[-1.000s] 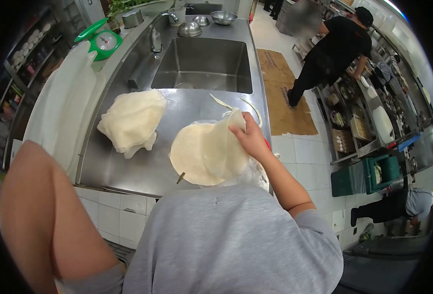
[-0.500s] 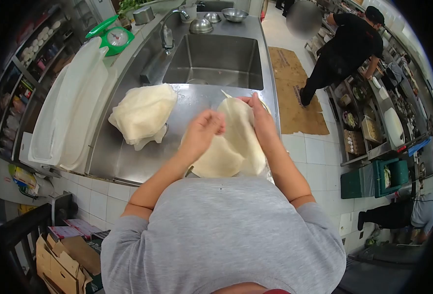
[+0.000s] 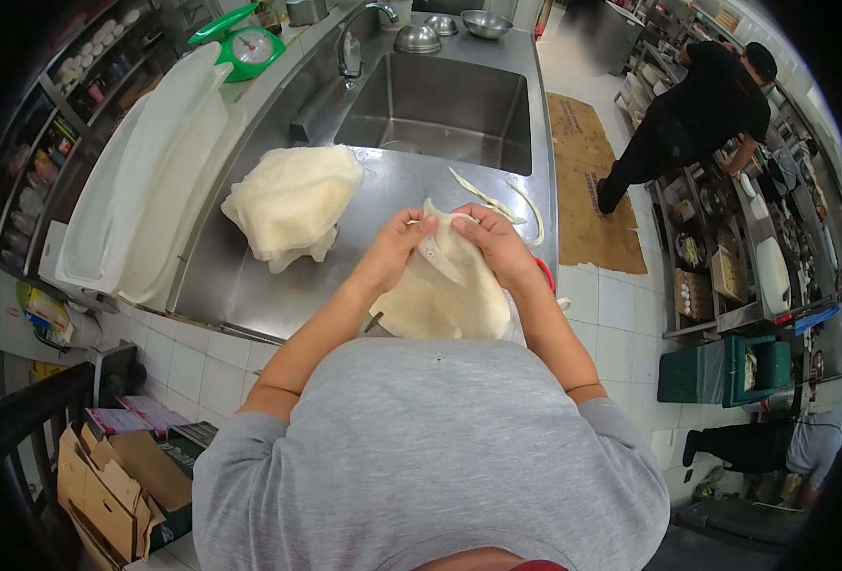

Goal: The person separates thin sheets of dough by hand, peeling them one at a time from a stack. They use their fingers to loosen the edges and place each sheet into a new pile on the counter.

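Both hands pinch the top edge of a thin round dough sheet [image 3: 445,290] at the counter's near side. My left hand [image 3: 397,246] grips it from the left, and my right hand [image 3: 499,243] from the right, fingertips close together. The sheet's top is lifted and folded between them, while its lower part spreads toward my body. To the left lies a loose pile of similar sheets [image 3: 295,202] on the steel counter [image 3: 235,295]. Pale thin strips [image 3: 483,195] lie beyond my right hand. A small dark stick-like thing [image 3: 374,322] shows at the sheet's lower left edge.
Beyond the counter top is a sink [image 3: 440,109] with a faucet [image 3: 346,43]. Metal bowls [image 3: 417,39] stand behind it. A green scale [image 3: 249,46] and long white trays [image 3: 145,181] are at left. Two people [image 3: 683,119] work at right. Cardboard [image 3: 107,476] sits lower left.
My left hand has come in from the left and closed on the sheet's top edge beside my right hand. The sheet's raised part has shifted toward the middle between both hands.
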Action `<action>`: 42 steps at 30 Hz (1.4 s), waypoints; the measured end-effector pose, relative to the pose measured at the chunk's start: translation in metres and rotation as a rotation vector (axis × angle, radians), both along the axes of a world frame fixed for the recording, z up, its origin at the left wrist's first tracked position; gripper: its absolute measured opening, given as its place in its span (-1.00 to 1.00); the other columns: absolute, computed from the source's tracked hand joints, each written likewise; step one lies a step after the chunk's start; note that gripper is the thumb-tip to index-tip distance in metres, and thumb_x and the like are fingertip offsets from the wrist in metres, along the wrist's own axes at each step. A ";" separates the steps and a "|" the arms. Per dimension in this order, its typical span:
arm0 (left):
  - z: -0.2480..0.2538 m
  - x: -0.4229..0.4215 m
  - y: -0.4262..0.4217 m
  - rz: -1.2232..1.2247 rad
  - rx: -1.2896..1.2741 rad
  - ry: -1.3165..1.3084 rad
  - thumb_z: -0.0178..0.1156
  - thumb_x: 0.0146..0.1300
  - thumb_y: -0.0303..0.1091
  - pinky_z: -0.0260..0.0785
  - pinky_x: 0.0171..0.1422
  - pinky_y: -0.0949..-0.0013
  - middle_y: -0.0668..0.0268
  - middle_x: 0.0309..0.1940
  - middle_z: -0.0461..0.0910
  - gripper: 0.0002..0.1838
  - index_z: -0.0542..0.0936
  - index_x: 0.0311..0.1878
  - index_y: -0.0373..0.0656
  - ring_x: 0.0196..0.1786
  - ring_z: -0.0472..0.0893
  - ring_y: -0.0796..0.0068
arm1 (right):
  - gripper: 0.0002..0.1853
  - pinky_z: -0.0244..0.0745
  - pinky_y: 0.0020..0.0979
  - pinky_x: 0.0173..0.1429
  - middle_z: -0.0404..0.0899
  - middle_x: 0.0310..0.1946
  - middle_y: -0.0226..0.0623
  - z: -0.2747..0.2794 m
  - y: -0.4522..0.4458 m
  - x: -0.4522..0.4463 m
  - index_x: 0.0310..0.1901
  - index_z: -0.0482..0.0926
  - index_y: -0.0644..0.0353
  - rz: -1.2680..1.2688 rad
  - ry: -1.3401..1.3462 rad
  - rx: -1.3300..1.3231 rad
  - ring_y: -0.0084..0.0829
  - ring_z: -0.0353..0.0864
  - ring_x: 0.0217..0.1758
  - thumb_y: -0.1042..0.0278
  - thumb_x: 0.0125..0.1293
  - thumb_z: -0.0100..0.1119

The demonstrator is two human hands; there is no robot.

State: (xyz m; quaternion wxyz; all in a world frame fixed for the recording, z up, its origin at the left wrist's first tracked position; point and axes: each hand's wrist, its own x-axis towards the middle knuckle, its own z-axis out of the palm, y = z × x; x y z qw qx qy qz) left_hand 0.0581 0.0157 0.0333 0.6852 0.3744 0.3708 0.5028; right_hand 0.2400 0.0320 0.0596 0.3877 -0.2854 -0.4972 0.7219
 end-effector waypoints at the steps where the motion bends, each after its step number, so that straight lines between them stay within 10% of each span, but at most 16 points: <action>1: 0.003 -0.001 0.001 -0.013 -0.019 -0.070 0.15 0.32 -0.20 0.39 -0.02 0.47 0.32 -0.19 0.55 -0.67 0.44 -0.02 -0.25 -0.11 0.53 0.57 | -0.81 0.43 -0.59 -0.18 0.56 -0.33 -0.46 0.004 0.000 0.003 -0.15 0.51 0.21 -0.004 -0.051 0.015 -0.69 0.50 -0.29 0.27 0.37 0.06; 10: 0.012 0.011 -0.004 0.031 0.596 0.409 0.19 0.29 -0.32 0.27 -0.24 0.63 0.51 -0.45 0.49 -0.87 0.48 -0.31 -0.14 -0.34 0.40 0.79 | -0.64 0.44 -0.53 -0.06 0.61 -0.25 -0.30 0.016 -0.009 -0.001 -0.05 0.55 0.32 -0.151 -0.429 0.282 -0.56 0.55 -0.19 0.24 0.23 0.24; 16: 0.003 -0.006 0.005 0.123 0.382 0.505 0.20 0.28 -0.31 0.23 -0.28 0.64 0.51 -0.46 0.49 -0.85 0.47 -0.29 -0.16 -0.35 0.39 0.80 | -0.76 0.43 -0.57 -0.21 0.62 -0.37 -0.36 0.010 0.005 0.005 -0.19 0.60 0.35 -0.302 -0.361 0.120 -0.60 0.54 -0.31 0.33 0.23 0.22; 23: 0.007 0.006 0.003 0.092 0.360 0.424 0.20 0.28 -0.31 0.23 -0.31 0.66 0.48 -0.45 0.54 -0.83 0.47 -0.24 -0.20 -0.39 0.39 0.81 | -0.80 0.46 -0.37 -0.20 0.64 -0.43 -0.16 0.009 -0.014 -0.015 -0.22 0.62 0.26 -0.312 -0.617 0.506 -0.37 0.60 -0.36 0.31 0.25 0.13; 38: 0.022 0.000 -0.005 -0.026 0.470 0.694 0.15 0.29 -0.32 0.30 -0.28 0.59 0.50 -0.50 0.56 -0.77 0.63 -0.12 -0.26 -0.40 0.41 0.78 | -0.68 0.45 -0.21 -0.02 0.62 -0.26 0.04 0.003 -0.009 -0.008 -0.08 0.59 0.29 -0.210 -0.831 0.581 0.00 0.58 -0.09 0.27 0.18 0.18; 42: 0.023 -0.014 -0.002 -0.052 0.342 0.755 0.17 0.28 -0.31 0.32 -0.26 0.57 0.48 -0.50 0.55 -0.77 0.62 -0.10 -0.25 -0.38 0.44 0.75 | -0.71 0.45 -0.43 -0.10 0.65 -0.27 -0.18 0.012 -0.002 0.006 -0.04 0.58 0.32 -0.131 -0.789 0.381 -0.46 0.58 -0.24 0.35 0.25 0.14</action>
